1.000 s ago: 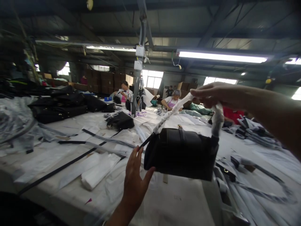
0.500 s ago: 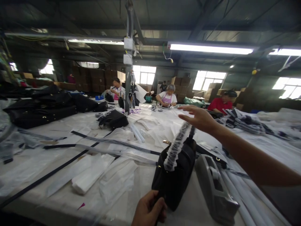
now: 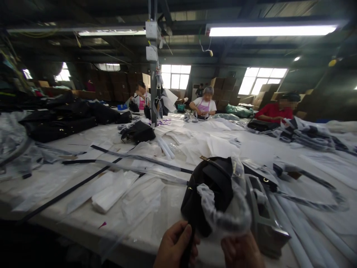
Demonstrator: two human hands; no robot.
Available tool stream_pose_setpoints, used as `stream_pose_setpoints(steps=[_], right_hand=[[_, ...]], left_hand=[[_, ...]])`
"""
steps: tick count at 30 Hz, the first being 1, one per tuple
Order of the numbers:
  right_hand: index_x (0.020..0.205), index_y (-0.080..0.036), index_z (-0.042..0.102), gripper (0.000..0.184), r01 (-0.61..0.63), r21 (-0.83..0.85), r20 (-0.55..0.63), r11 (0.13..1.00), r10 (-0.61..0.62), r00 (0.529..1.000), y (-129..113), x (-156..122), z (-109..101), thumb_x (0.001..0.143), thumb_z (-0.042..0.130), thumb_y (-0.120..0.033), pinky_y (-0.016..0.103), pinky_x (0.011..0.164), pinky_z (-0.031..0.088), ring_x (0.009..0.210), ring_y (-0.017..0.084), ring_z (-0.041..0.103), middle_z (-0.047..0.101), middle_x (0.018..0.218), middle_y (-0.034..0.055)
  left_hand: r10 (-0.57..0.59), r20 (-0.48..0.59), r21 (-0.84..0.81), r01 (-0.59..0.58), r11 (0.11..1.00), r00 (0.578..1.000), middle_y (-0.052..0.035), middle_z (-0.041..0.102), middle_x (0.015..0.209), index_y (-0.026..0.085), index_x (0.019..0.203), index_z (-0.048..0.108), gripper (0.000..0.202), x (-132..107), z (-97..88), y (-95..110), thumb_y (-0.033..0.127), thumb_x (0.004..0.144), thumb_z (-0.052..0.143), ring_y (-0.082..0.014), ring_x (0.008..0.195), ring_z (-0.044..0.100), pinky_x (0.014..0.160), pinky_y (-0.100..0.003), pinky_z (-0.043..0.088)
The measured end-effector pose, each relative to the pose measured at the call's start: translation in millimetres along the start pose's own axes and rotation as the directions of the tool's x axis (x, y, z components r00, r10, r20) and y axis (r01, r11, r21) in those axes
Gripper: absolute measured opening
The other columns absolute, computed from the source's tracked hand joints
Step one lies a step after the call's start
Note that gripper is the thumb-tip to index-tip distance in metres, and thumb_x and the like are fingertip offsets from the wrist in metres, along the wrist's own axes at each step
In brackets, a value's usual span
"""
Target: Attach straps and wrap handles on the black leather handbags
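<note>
— So, what's nearest to you?
— My left hand [image 3: 174, 245], at the bottom edge, curled shut around the near end of a black bag [image 3: 213, 186], thumb on top. My right hand [image 3: 241, 250] is just beside it. Only its back shows, so I cannot tell whether it is spread or closed. It sits right under the bag's handle [image 3: 223, 217].
— What's on that handle?
— White crinkled wrapping, all along the loop. The bag is at the near edge of the worktop [image 3: 175, 210], end-on to me.
— And next to it?
— A grey tape dispenser [image 3: 264, 219] close against the bag's right side; whether they touch, I cannot tell. To the left, well apart, lie a folded white packet [image 3: 111, 191] and a long black strap [image 3: 69, 190], flat among the white sheets.
— Further out?
— A second bag [image 3: 138, 132], also black, near a post [image 3: 153, 93] with socket boxes on it. There's a heap of dark bags [image 3: 61, 121] at the far left.
— Anyone else?
— Three people at the far side: one in a white top [image 3: 203, 106], one in red [image 3: 275, 111], one just left of the post [image 3: 141, 97]. Behind them are windows [image 3: 175, 76] and stacked boxes [image 3: 223, 87], with a lit tube [image 3: 272, 30] overhead.
</note>
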State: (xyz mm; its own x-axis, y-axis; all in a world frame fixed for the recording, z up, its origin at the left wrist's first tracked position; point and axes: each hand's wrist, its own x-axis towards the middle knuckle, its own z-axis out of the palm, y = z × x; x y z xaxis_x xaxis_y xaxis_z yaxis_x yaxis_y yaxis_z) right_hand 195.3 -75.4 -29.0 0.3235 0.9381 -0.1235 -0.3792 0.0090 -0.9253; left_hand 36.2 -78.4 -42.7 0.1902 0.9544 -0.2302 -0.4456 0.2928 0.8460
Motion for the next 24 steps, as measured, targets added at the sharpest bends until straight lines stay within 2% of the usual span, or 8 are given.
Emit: stream_pose_setpoints(steps=[4,7,9,12,14,16,20,24], right_hand=[[0.09,-0.018,0.072,0.052,-0.148,-0.192,0.335,0.97,0.206,0.919,13,1,15,0.07,0.071,-0.067,0.024,0.047,0.043,0.047,0.011,0.05,0.059,0.056,-0.0015],[0.097,-0.017,0.077,0.053,-0.046,-0.345,0.491,0.937,0.222,0.843,1,1,29,0.072,0.071,-0.064,0.027,0.055,0.047,0.057,0.016,0.057,0.067,0.067,0.003],[0.087,-0.019,0.08,0.041,0.061,-0.37,0.505,0.927,0.145,0.851,-9,0,36,0.073,0.074,-0.057,0.03,0.073,0.05,0.079,0.023,0.065,0.073,0.084,0.006],[0.08,-0.021,0.082,0.036,0.096,-0.352,0.432,0.931,0.071,0.899,-17,-1,42,0.073,0.074,-0.056,0.03,0.082,0.047,0.094,0.028,0.064,0.075,0.091,0.0064],[0.082,-0.022,0.082,0.039,0.052,-0.347,0.39,0.936,0.094,0.916,-15,-1,42,0.072,0.073,-0.059,0.028,0.068,0.047,0.081,0.024,0.063,0.074,0.088,0.0059],[0.082,-0.022,0.082,0.04,0.035,-0.364,0.405,0.931,0.125,0.906,-12,0,39,0.071,0.073,-0.06,0.026,0.057,0.042,0.069,0.02,0.059,0.073,0.084,0.0053],[0.083,-0.023,0.082,0.039,0.092,-0.396,0.431,0.913,0.096,0.897,-12,7,33,0.073,0.072,-0.06,0.025,0.055,0.04,0.063,0.016,0.054,0.071,0.08,0.0039],[0.084,-0.024,0.082,0.041,0.042,-0.403,0.427,0.914,0.147,0.892,-13,6,27,0.071,0.072,-0.062,0.026,0.059,0.043,0.064,0.018,0.056,0.07,0.074,0.0019]], left_hand=[[-0.01,0.041,0.121,0.005,0.993,0.999,-0.0003,0.062,0.06,0.015,0.078,0.063,0.052,-8,3.4,3,0.067,0.075,0.065,-0.0088,0.046,0.051,0.046,-0.019,0.039],[0.052,0.112,0.314,-0.085,0.946,0.992,-0.0044,0.065,0.064,0.013,0.076,0.067,0.055,-11,-4.1,15,0.066,0.084,0.054,-0.0137,0.055,0.059,0.053,-0.023,0.045],[0.149,0.077,0.452,-0.168,0.876,0.986,-0.0067,0.067,0.066,0.013,0.077,0.068,0.059,-3,-16.1,28,0.063,0.092,0.041,-0.0167,0.059,0.063,0.055,-0.025,0.046],[0.402,-0.029,0.779,-0.231,0.583,0.915,-0.0093,0.073,0.084,0.015,0.096,0.07,0.043,24,-37.7,43,0.049,0.096,0.043,-0.0219,0.075,0.068,0.068,-0.031,0.051],[0.499,-0.005,0.938,-0.169,0.302,0.866,-0.0126,0.072,0.106,0.016,0.114,0.067,0.033,47,-47.9,46,0.036,0.09,0.056,-0.0275,0.097,0.066,0.086,-0.037,0.049],[0.502,0.016,0.981,-0.11,0.158,0.865,-0.0166,0.067,0.118,0.013,0.122,0.063,0.043,68,-52.4,44,0.026,0.082,0.066,-0.0328,0.111,0.06,0.094,-0.043,0.046],[0.479,0.034,0.98,-0.124,0.157,0.877,-0.014,0.07,0.106,0.013,0.122,0.064,0.045,85,-52.8,35,0.01,0.077,0.062,-0.0292,0.102,0.063,0.089,-0.039,0.049],[0.476,0.051,0.963,-0.169,0.209,0.878,-0.0042,0.072,0.089,0.019,0.121,0.065,0.041,64,-60.1,36,0.01,0.082,0.055,-0.0186,0.077,0.066,0.077,-0.03,0.052]])
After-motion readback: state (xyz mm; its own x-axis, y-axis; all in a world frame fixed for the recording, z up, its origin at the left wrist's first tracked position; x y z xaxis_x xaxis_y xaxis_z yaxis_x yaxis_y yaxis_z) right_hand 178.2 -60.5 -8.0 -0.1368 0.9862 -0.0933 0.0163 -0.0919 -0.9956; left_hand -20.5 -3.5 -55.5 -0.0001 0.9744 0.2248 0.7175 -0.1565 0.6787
